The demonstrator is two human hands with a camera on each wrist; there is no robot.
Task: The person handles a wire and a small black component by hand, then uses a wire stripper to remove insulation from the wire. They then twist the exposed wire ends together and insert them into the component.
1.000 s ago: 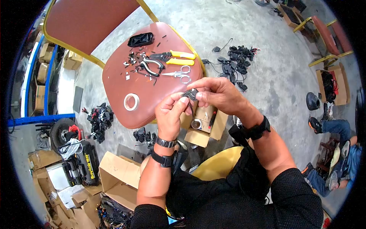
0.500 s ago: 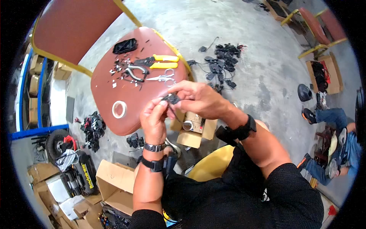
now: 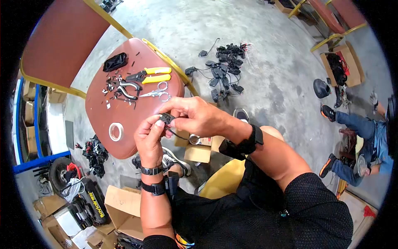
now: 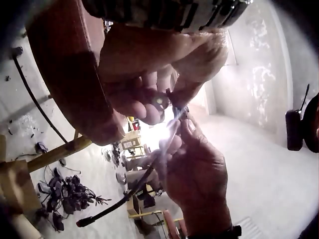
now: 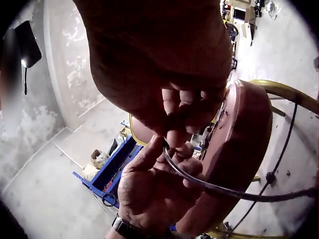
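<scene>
A small black part [image 3: 167, 118] is held between both hands over the near edge of the red chair seat [image 3: 99, 116]. My left hand [image 3: 149, 135] pinches it from the left with thumb and fingers; my right hand [image 3: 192, 117] grips its other side. From the part a dark cable [image 3: 177, 133] hangs down; in the right wrist view the cable [image 5: 224, 190] curves away to the right. Fingers hide most of the part in both wrist views. On the seat lie yellow-handled pliers [image 3: 156, 75], scissors [image 3: 155, 93], black-handled cutters [image 3: 129, 89] and a tape roll [image 3: 116, 131].
Black cabled parts [image 3: 222, 70] lie on the floor beyond the chair, and another pile [image 3: 94, 155] lies left. An open carton [image 3: 198, 153] stands below my hands, with a larger carton [image 3: 124, 205] at lower left. Another person [image 3: 362, 137] sits at the right.
The head view has shifted, so the chair and both hands appear farther left and lower. Both hands still hold the small black part, with little visible change in grip.
</scene>
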